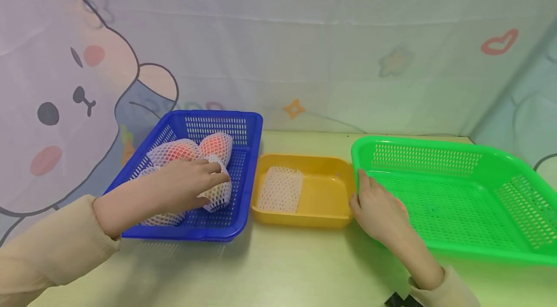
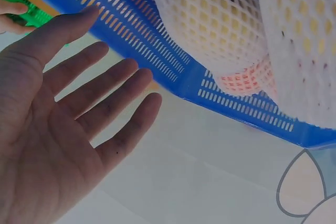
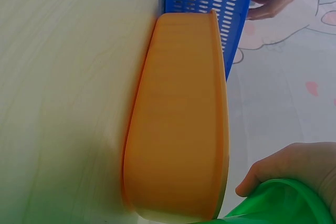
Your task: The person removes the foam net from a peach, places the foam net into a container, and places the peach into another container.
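Observation:
My left hand [image 1: 187, 183] hangs over the blue basket [image 1: 250, 171], above several round fruits in white foam nets [image 1: 215, 147]. Spread fingers [image 2: 118, 95] and a bare palm show in the left wrist view, apart from the netted fruit [image 2: 215, 19]. My right hand [image 1: 376, 208] lies over the left rim of the green basket [image 1: 435, 140]. Its thumb [image 3: 257, 179] shows close above the rim in the right wrist view; the other fingertips are hidden there. A reddish round thing [image 1: 402, 208] peeks out beside that hand, mostly covered; I cannot tell whether the hand holds it.
Between the two baskets stands a yellow tray [image 1: 304, 220], with a flat empty foam net [image 1: 280, 190] in its left part. All three containers stand on a pale wooden table [image 1: 287, 263]. Behind them hangs a printed cloth [image 1: 283, 55].

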A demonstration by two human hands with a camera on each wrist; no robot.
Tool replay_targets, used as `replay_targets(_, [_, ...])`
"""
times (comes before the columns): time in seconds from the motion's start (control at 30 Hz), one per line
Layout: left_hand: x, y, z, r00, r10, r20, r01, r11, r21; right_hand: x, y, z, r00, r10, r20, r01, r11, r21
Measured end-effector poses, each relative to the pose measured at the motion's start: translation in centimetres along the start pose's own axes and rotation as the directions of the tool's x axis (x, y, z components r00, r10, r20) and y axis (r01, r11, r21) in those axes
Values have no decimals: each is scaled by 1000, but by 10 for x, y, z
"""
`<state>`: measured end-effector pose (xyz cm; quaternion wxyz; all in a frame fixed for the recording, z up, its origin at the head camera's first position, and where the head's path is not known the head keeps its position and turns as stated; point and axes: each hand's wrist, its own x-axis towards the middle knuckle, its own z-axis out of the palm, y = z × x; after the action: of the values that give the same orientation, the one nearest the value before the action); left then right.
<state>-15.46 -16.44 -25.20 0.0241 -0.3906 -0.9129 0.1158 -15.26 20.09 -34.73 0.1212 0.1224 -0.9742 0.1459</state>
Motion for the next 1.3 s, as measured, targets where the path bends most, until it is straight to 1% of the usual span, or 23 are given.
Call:
replay_targets(0.13, [5,-3,-1,999,17,32,-18,999,37,0,0,0,1000,7,2,-7,1000,4])
replay_targets(0.33, [11,-6,0,995,-18,100,10,996,85,0,0,0,1000,9,6,-9,1000,7])
replay_targets(0.43, [13,-9,3,995,-31,100,16,990,143,1,-1,-1,1000,11,9,-11,1000,10])
replay_targets(0.6, [17,-16,10,995,-40,87,15,962,272,1,-1,-1,1000,13,8,-13,1000,5])
replay_targets(0.7, [19,-22,17,995,-47,91,17,954,300,1,-1,-1,1000,14,7,-14,1000,4])
replay_targets(0.77, [21,-25,21,994,-48,99,16,953,303,1,-1,-1,1000,13,5,-13,1000,6])
replay_targets(0.93, [25,-33,31,994,-18,112,-17,953,303,0,-1,-1,1000,17,8,-17,1000,6])
replay_targets(1.03, [26,-39,35,993,17,119,-57,938,343,0,-2,-1,1000,22,14,-22,1000,2])
replay_targets(1.17, [28,-46,42,989,72,129,-118,910,398,0,-2,-2,999,24,22,-24,1000,0])
replay_targets(1.27, [30,-53,50,986,115,121,-153,912,380,0,-2,-3,1000,21,21,-21,1000,3])
replay_targets(1.3, [31,-54,52,984,129,121,-165,917,362,0,-2,-3,1000,21,20,-21,1000,3])
